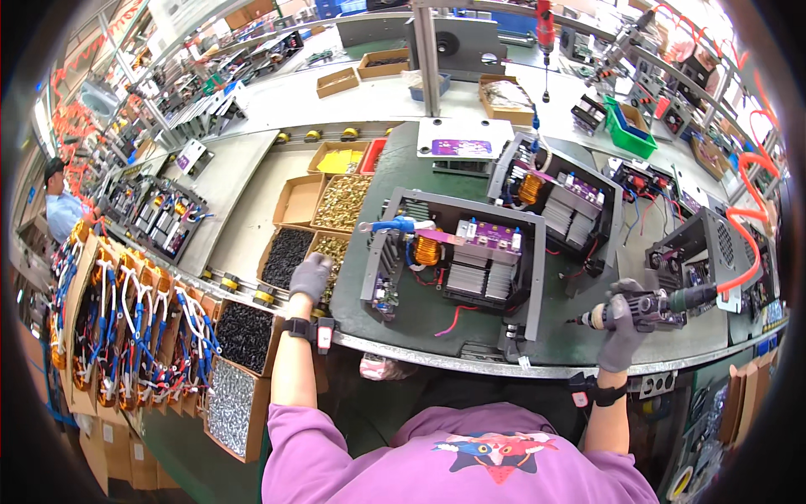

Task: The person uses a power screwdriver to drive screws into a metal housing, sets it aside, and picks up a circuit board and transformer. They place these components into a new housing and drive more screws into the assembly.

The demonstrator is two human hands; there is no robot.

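My gloved right hand [622, 323] is wrapped round a power screwdriver [651, 309], which lies level with its bit pointing left. A red coiled hose [742, 244] runs up from its rear. Over the parts boxes on the left is my gloved left hand [311, 276], its fingers bunched together at the brass fasteners [329, 250]; anything in them is hidden. Beside that hand sits a box of black screws [287, 256]. Between my hands stands an open metal chassis [537, 277] with a copper coil [426, 249], a purple circuit board [491, 238] and grey heat sinks [479, 280].
A second chassis [611, 220] stands behind the first on the green mat [353, 290]. Cable bundles [134, 328] hang at the left, beside a box of silver screws [231, 407]. A co-worker [63, 206] is at the far left. A red screwdriver [546, 34] hangs overhead.
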